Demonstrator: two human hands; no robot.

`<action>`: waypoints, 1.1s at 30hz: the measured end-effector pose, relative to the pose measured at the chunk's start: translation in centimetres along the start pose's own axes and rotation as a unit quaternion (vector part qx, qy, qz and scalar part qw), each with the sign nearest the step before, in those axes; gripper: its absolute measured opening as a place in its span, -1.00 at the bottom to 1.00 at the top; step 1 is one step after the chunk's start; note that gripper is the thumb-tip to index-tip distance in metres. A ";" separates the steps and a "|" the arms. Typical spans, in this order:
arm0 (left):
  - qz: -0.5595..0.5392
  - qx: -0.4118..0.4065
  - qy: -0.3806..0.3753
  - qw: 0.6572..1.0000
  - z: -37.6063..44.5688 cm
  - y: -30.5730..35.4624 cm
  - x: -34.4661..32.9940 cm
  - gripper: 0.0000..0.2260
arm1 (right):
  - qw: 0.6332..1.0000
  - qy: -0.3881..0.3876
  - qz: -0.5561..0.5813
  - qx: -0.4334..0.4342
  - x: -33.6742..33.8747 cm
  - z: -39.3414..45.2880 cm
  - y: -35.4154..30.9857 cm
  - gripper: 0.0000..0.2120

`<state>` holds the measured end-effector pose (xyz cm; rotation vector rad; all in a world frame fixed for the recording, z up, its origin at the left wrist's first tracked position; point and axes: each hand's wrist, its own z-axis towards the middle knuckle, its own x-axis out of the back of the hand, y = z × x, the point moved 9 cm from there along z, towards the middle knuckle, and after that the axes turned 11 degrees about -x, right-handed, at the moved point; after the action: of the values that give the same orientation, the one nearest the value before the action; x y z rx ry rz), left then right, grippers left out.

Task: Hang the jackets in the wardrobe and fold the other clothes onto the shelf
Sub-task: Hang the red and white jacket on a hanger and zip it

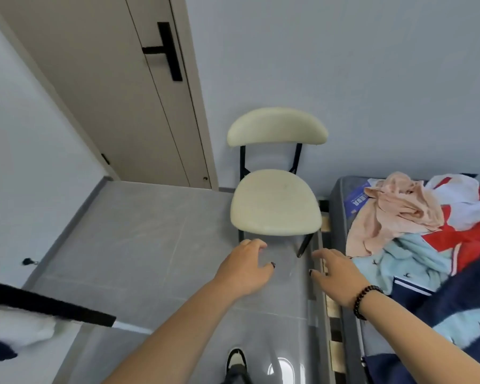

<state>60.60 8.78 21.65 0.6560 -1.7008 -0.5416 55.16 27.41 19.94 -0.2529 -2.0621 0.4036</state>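
- Both hands are out in front, empty: the left hand [247, 266] has its fingers loosely curled round nothing, and the right hand [334, 273] has its fingers spread and relaxed, a bead bracelet [365, 300] on that wrist
- They hover over the floor [139, 231] just in front of a cream chair [276, 203], which carries no clothes
- The clothes lie heaped on the bed [341, 206] at the right: a peach top [394, 212] on the pile, a pale blue garment [408, 261] under it, a red and white jacket [466, 217] behind, and a navy jacket [460, 300] nearest the person
- The step in hand looks like the moment between items: nothing is held, and the right hand is near the edge of the heap
- The next move probably calls for a reach rightward to lift one piece clear of the tangle, likely a jacket, gripping it by collar or shoulders so it hangs straight
- The wardrobe itself is hard to tell; a closed door [139, 92] with a black handle [166, 51] stands at the left, and a dark bar [50, 303] with white cloth [17, 325] crosses the lower left corner
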 end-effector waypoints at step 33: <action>-0.047 -0.086 -0.169 0.981 32.0 16.3 -18.8 -0.64 | 0.947 0.026 0.201 -0.251 9.8 19.5 30.0 -0.57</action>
<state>30.27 33.88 12.11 0.5423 -1.9168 -0.8983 33.78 54.94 7.18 -0.9904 -2.0292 0.1000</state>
